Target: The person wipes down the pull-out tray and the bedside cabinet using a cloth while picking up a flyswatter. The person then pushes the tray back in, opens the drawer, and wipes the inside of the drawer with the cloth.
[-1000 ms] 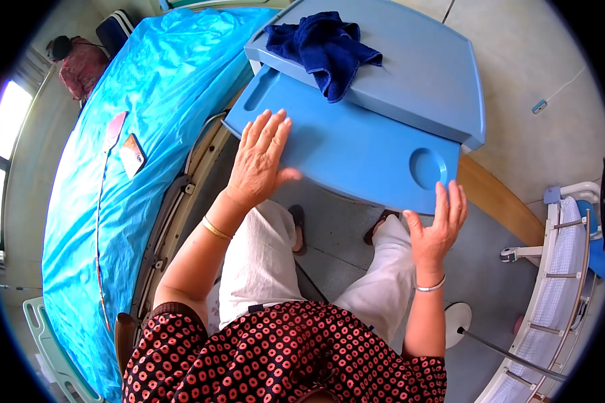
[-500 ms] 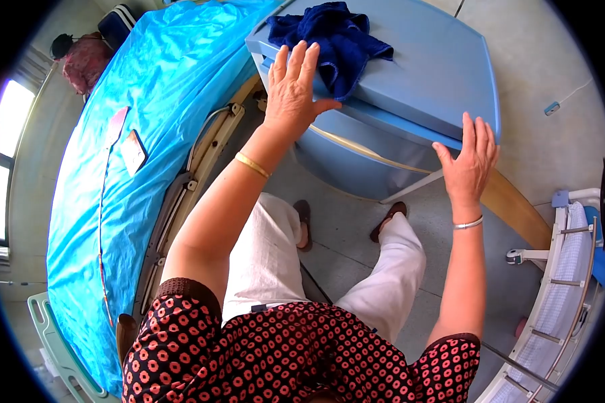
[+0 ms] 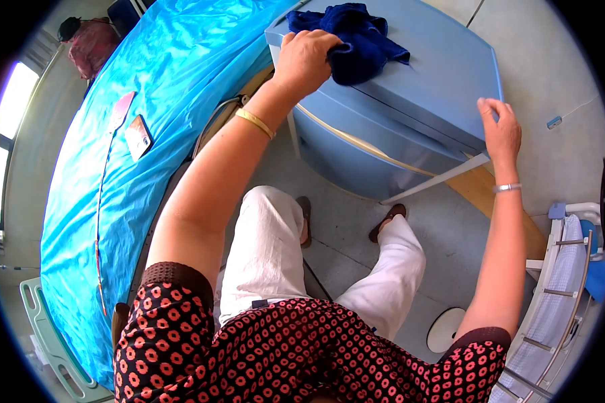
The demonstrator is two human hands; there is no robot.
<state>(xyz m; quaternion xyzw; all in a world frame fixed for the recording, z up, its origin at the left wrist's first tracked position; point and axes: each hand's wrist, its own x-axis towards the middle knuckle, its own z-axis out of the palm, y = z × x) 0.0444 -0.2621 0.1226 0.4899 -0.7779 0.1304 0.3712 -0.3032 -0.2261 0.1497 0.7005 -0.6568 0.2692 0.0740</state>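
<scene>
A dark blue towel lies crumpled on top of a blue bedside cabinet. My left hand is closed at the towel's left edge, its curled fingers pinching the cloth. Off the cabinet's front right corner is my right hand, with fingers bent in towards the thumb and no object showing in them. The towel's far folds spread over the cabinet top, away from my left hand.
To the left stands a bed under a shiny blue cover. A phone and a fly swatter lie on it. A railed bed stands at right. On the floor are a round white stool and a small corded device.
My left hand has gone from spread fingers to a grip on the towel's edge. My right hand has moved right, and its fingers have curled in. A round stool now shows by my right arm.
</scene>
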